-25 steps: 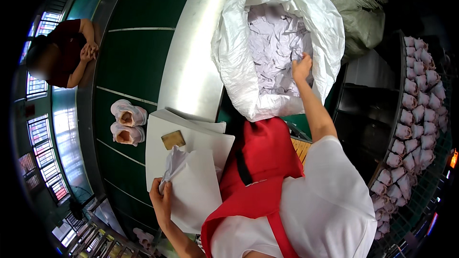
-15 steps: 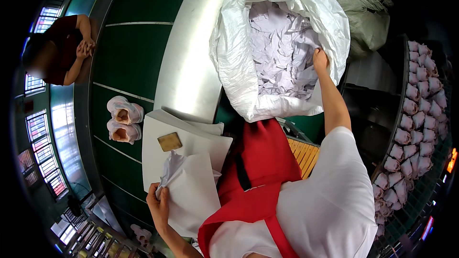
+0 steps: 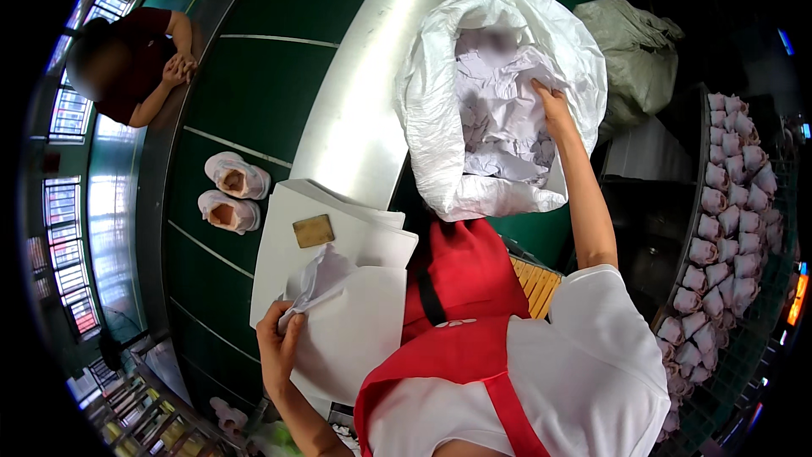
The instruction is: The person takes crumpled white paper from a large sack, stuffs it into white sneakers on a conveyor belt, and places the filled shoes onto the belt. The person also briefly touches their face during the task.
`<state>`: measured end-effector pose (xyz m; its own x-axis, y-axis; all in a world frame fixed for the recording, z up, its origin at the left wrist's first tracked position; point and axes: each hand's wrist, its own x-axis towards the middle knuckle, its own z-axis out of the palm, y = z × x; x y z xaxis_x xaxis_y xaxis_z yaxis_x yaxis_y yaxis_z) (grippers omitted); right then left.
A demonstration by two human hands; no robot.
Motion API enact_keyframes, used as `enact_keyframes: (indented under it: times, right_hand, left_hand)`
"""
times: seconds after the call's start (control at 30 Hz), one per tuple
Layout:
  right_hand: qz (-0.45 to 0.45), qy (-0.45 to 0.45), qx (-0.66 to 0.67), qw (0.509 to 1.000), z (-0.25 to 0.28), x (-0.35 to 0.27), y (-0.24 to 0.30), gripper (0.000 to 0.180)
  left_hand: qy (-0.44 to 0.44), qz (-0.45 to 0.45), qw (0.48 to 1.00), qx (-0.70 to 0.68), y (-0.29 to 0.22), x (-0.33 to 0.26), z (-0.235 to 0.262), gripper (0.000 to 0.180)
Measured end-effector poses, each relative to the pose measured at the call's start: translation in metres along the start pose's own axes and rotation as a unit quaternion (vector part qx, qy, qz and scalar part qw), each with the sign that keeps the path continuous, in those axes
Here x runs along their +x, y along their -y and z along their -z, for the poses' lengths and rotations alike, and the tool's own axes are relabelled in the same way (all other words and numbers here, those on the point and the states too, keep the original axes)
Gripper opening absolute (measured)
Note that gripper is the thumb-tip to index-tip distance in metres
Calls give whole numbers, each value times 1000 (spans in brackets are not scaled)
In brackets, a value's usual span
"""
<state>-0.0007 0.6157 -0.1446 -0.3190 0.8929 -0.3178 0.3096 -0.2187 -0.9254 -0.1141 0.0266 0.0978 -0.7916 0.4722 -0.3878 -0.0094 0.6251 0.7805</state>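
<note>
The white-lined green belt (image 3: 254, 76) carries two pale shoes (image 3: 245, 212) side by side.

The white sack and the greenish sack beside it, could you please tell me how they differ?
The white sack is bright, while the greenish sack is duller. The white sack gapes open, showing crumpled paper; the greenish sack shows no opening. The right hand reaches into the white sack; none shows on the greenish sack. Both look creased.

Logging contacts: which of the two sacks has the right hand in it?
The right hand is in the white sack, its open mouth showing crumpled paper; the greenish sack is further right.
</note>
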Motion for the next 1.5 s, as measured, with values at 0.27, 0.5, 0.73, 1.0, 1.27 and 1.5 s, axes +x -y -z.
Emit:
enact_keyframes:
  times: [0.27,0.5,0.73,1.0,1.27,1.5]
  right_hand:
    - [-46,454,-121,882,-7,-32,55,22]
    - [208,237,-111,942,-18,-34,107,49]
    - [312,132,-503,795,-30,-36,130,29]
    - [341,367,-369,782,-138,-230,224,36]
    - [244,804,-216,498,-203,-385,196,36]
    - [480,495,-86,719,-187,-414,247,46]
  left_hand:
    - [21,-55,996,60,-4,-26,11,13]
    - [-5,-86,995,44,1,-39,18,11]
    - [9,-144,987,66,-3,-42,19,14]
    - [166,-328,907,205,-52,-55,15,18]
    - [-196,-315,896,243,-29,-41,5,22]
    - [-432,-192,840,266,6,-57,24,45]
